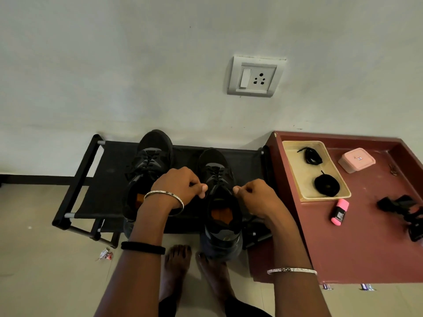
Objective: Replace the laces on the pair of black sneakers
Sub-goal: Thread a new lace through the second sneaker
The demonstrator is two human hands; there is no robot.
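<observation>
Rack (103,179) taken as reference.

Sneakers: 2, both black, both on the rack top, toes toward the wall behind it. Left sneaker (148,165) sits mid-rack, laced and not touched by either hand. Right sneaker (219,202) is on the rack's right half, with its heel overhanging the front edge. Judgement: it was drawn forward so the collar faces the person and the top eyelets are reachable.

Hands: 2, both at the right sneaker's collar. Left hand (180,186) is on the left side and right hand (256,197) on the right, each with fingers curled and thumb pressed to forefinger in a pinch. Each appears to hold an end of the old lace (217,177), though the strand is too dark to trace into the fingertips. Judgement: opposed pinches suit undoing the knot, the first step of unlacing. Neither sneaker is unlaced yet.

Table (366,248), just right of the rack: 1 tray (295,170) holding 2 new laces, one a loose bundle (311,156) and one a coil (326,184). Judgement: they are parked there within reach of the right hand.

Also on the table: 1 pink box (356,160) and 1 pink highlighter (340,212).
</observation>
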